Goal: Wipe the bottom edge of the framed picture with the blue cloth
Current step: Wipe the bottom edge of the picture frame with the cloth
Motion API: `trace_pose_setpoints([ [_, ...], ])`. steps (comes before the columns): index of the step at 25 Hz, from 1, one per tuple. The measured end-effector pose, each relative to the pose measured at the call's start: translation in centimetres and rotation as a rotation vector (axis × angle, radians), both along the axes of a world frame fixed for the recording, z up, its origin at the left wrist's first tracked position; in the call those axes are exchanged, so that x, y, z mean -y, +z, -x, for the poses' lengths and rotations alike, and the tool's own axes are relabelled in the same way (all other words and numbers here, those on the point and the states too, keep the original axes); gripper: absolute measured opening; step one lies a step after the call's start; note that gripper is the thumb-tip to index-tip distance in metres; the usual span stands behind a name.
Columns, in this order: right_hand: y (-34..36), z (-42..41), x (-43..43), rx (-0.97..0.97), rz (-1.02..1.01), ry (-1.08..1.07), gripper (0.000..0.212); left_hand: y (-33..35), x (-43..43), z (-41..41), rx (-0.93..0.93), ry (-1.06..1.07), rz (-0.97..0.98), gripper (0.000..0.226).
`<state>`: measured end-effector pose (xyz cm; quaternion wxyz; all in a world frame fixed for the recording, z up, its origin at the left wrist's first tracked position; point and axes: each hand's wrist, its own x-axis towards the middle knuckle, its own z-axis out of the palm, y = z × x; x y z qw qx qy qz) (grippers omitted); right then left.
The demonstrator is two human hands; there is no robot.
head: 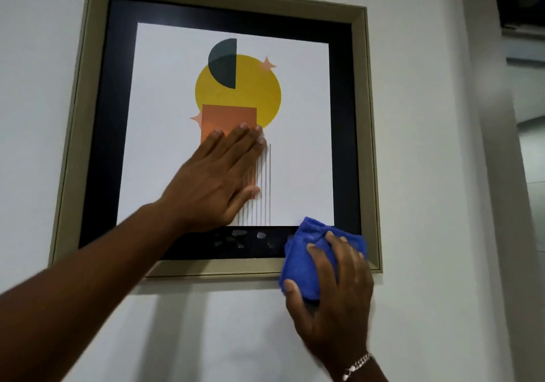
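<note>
Now: right hand [330, 290] clamped on blue cloth [306, 266], pressed at the right end of the framed picture [70, 145]'s bottom edge | best kept flat on the rail, sweeping leftward | left hand [212, 175] splayed flat on the glass, steadying | bare wall [206, 337] below, free rail leftward; right corner close.

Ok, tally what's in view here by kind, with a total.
Olive-framed picture with black mat: 1
Bunched blue microfibre cloth: 1
Silver chain bracelet: 1
Bare hands: 2, left hand flat on the glass, right hand holding the cloth
Total: 5
</note>
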<state>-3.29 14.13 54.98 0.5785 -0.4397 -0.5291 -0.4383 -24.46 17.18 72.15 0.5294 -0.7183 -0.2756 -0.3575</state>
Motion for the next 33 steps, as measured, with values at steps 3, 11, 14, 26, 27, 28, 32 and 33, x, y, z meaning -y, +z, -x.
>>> trace_pose_setpoints([
  [3,1.3,1.5,-0.8,-0.159,-0.077,0.059,0.051,0.5,-0.7,0.1,-0.054,0.094,-0.077,0.073],
  [11,1.2,1.9,-1.0,-0.152,-0.123,0.075,0.044,1.6,-1.0,1.2,-0.170,0.100,-0.140,0.080],
  [14,1.0,3.6,-1.2,-0.199,-0.109,0.106,0.041,1.6,-1.1,1.6,-0.193,0.081,-0.162,0.078],
  [26,0.7,4.0,-0.3,-0.258,-0.103,0.148,0.041,0.7,-1.4,5.7,-0.167,0.086,-0.146,0.076],
  [27,1.6,4.4,-0.5,-0.354,-0.118,0.142,0.041,0.6,-1.5,5.9,-0.155,0.080,-0.150,0.076],
  [28,2.3,5.4,-0.7,-0.435,-0.117,0.135,0.041,0.5,-1.5,6.0,-0.156,0.072,-0.153,0.076],
  [32,0.5,7.2,-1.0,-0.227,-0.086,0.069,0.042,0.7,-1.6,6.5,-0.200,0.059,-0.143,0.077],
  [33,0.1,6.7,-1.0,-0.204,-0.096,0.071,0.042,0.8,-1.6,6.6,-0.201,0.063,-0.146,0.077],
])
